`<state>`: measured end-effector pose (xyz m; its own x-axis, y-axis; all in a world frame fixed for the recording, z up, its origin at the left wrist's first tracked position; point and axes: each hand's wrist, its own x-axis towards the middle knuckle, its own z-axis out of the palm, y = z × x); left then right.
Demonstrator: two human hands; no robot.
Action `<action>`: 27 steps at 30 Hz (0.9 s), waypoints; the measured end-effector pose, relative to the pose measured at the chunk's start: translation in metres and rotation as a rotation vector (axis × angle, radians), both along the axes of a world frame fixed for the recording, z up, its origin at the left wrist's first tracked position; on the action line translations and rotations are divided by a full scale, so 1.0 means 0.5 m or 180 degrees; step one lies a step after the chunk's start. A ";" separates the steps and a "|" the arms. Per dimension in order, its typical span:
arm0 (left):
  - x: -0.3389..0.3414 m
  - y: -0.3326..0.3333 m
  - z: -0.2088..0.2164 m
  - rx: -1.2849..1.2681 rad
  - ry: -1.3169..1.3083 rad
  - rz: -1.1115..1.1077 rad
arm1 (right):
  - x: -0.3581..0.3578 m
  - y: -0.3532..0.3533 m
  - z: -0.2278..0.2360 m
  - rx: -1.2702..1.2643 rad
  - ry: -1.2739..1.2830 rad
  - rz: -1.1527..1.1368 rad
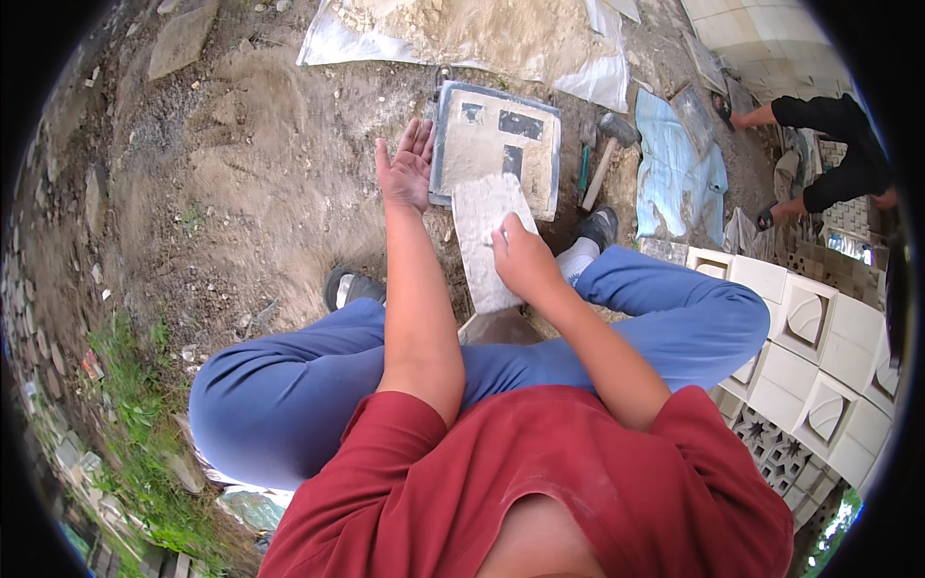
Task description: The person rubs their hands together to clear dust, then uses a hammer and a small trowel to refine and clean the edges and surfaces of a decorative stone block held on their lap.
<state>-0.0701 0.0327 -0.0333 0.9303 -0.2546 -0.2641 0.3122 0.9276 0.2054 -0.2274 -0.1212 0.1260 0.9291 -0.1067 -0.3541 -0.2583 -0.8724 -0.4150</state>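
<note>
My left hand (pixel 409 171) is open, palm up and fingers stretched, just left of a shallow square mould (pixel 436 159). A grey rim frames the mould, and pale powder covers most of its inside, with several dark bare patches. In my right hand (pixel 525 258) is a pale, dust-covered flat piece (pixel 479 226), roughly rectangular. I grip it by its right edge, between my knees. Its upper end covers the mould's near edge; whether they touch I cannot tell. What the piece is made of is not plain.
Beyond the mould lies a white sheet (pixel 332 43) heaped with sandy powder. A hammer (pixel 602 169) and a green-handled tool (pixel 584 166) lie right of it, then a blue sheet (pixel 665 164). Patterned blocks (pixel 771 385) stand at the right. Another person (pixel 838 135) is at the far right.
</note>
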 end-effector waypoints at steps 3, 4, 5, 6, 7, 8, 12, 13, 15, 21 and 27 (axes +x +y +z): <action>-0.003 0.001 0.023 0.0001 -0.0132 0.0019 | 0.021 -0.009 0.042 -0.0020 -0.0077 -0.0070; -0.005 0.006 0.036 0.0095 -0.0083 0.0045 | 0.038 -0.008 0.051 0.0003 -0.0127 -0.0117; -0.011 0.011 0.042 0.0182 -0.0031 0.0067 | 0.067 -0.003 0.056 0.0002 -0.0239 -0.0123; -0.007 0.016 0.046 0.0269 -0.0042 0.0121 | 0.111 0.001 0.059 -0.0020 -0.0373 -0.0128; -0.006 0.012 0.052 0.0250 -0.0059 0.0113 | 0.160 -0.007 0.046 -0.0100 -0.0438 -0.0072; -0.006 0.011 0.054 0.0363 -0.0011 0.0293 | 0.210 -0.014 0.027 -0.0169 -0.0496 -0.0011; 0.004 0.004 0.052 0.0629 -0.0025 0.0491 | 0.323 -0.011 0.004 -0.0314 -0.0378 -0.0018; 0.005 -0.001 0.050 0.0780 -0.0026 0.0440 | 0.329 -0.010 0.000 -0.0365 -0.0134 -0.0013; -0.001 0.022 0.035 0.0863 0.0042 0.0457 | 0.274 0.028 -0.018 -0.0257 -0.0046 -0.0063; -0.005 0.047 0.014 0.0914 0.0116 0.0488 | 0.049 0.056 0.006 0.0093 0.0019 0.0065; -0.041 0.048 0.004 0.0537 0.0041 -0.0193 | 0.103 0.026 0.085 0.0138 0.0311 -0.0202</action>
